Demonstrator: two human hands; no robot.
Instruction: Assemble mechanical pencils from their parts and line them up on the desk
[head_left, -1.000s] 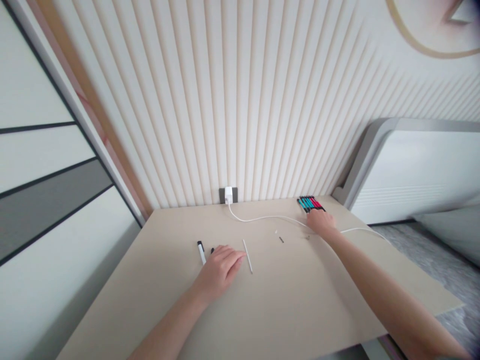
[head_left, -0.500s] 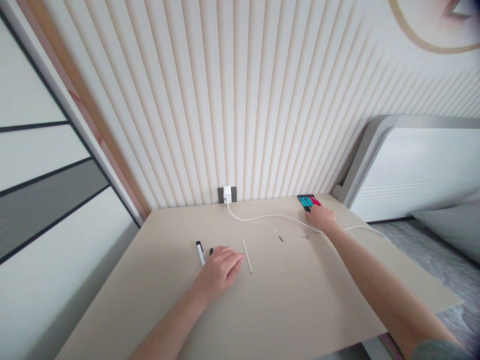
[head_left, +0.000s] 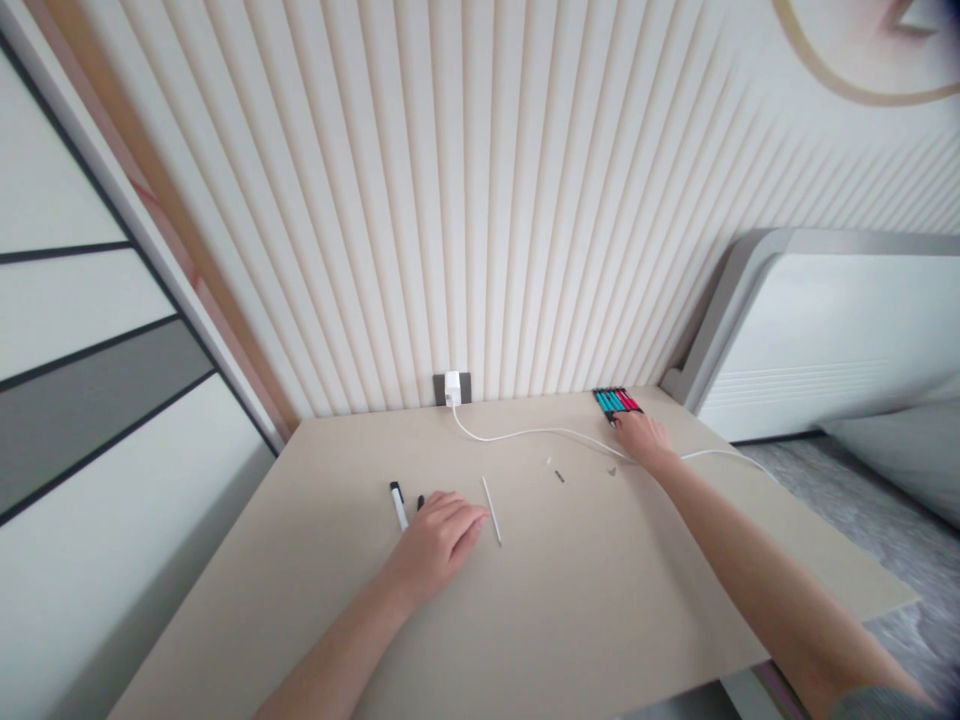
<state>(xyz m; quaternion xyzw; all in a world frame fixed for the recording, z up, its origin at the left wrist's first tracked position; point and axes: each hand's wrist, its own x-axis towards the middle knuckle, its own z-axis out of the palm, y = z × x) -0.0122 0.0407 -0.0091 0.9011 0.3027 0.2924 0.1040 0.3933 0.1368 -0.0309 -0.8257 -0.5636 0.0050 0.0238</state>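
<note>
My left hand (head_left: 442,540) rests on the desk with its fingers curled together; whether anything is under them is hidden. Just beyond its fingertips lies a thin white stick (head_left: 492,512). A white marker with a black cap (head_left: 399,505) and a black-tipped item (head_left: 421,502), partly covered by the hand, lie to its left. My right hand (head_left: 641,436) reaches to the far right of the desk, its fingers closed at the near edge of a black case of teal and red pens (head_left: 618,401). What those fingers pinch is too small to make out.
A white charger (head_left: 452,387) sits in the wall socket, its white cable (head_left: 540,431) running across the desk (head_left: 555,610) under my right arm. Small dark bits (head_left: 559,476) lie mid-desk. A bed headboard (head_left: 825,330) stands at right.
The whole view has shifted slightly. My right hand remains at the pen case with little movement, and my left hand stays where it was.
</note>
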